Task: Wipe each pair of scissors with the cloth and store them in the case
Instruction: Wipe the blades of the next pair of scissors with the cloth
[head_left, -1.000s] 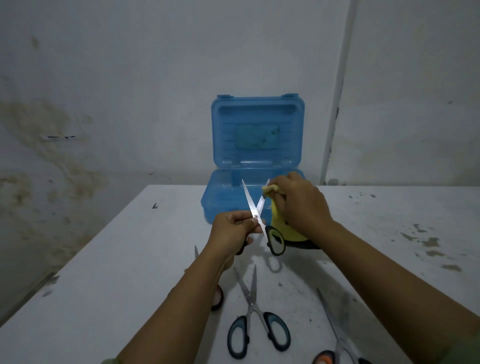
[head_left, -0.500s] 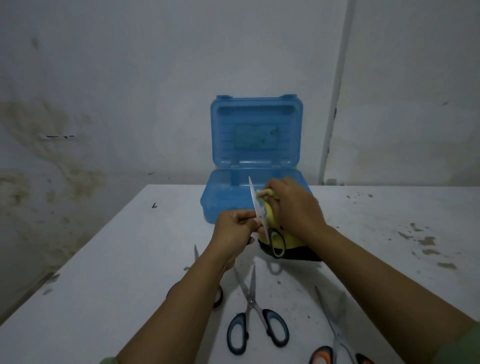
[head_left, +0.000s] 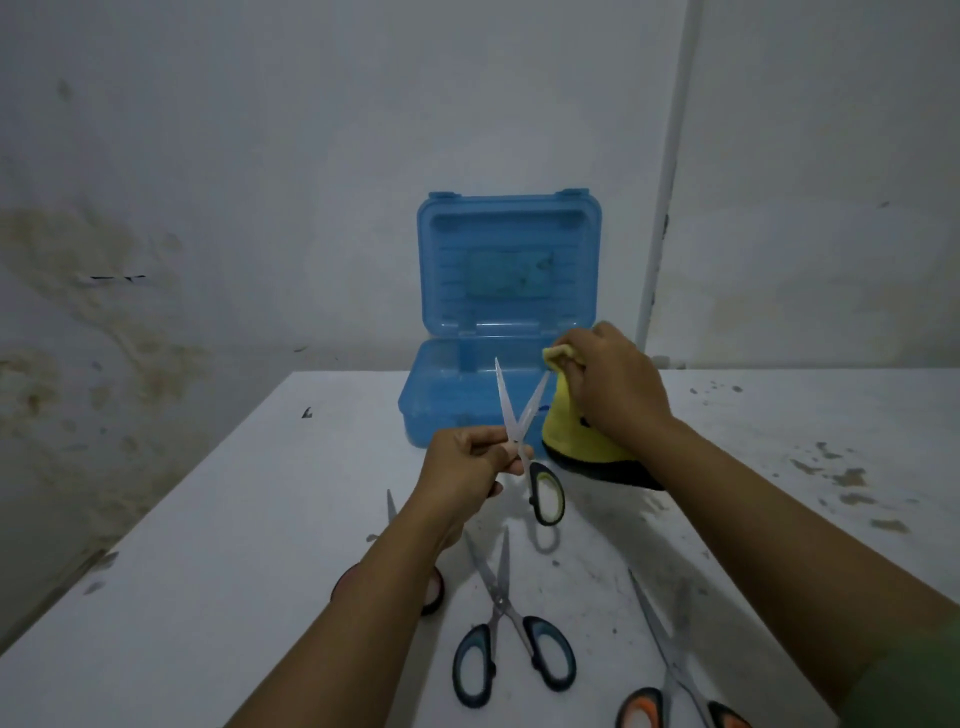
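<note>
My left hand (head_left: 467, 460) grips a pair of yellow-and-black-handled scissors (head_left: 545, 491) near the pivot, blades spread and pointing up. My right hand (head_left: 610, 387) pinches a yellow cloth (head_left: 571, 431) with a black edge at the tip of the right blade; the cloth hangs down to the table. Behind them stands the open blue case (head_left: 509, 260), lid upright. Blue-handled scissors (head_left: 511, 649) lie on the table near me, orange-handled scissors (head_left: 675, 686) to their right, and a red-handled pair (head_left: 434, 592) is mostly hidden under my left forearm.
The white table (head_left: 234, 519) has dark stains on its right side and ends at a grey, stained wall. A white pipe (head_left: 660, 208) runs down the wall right of the case.
The scissor blades, nearly together half a second ago, are spread apart again. My right hand has slid the cloth up along the right blade to its tip.
</note>
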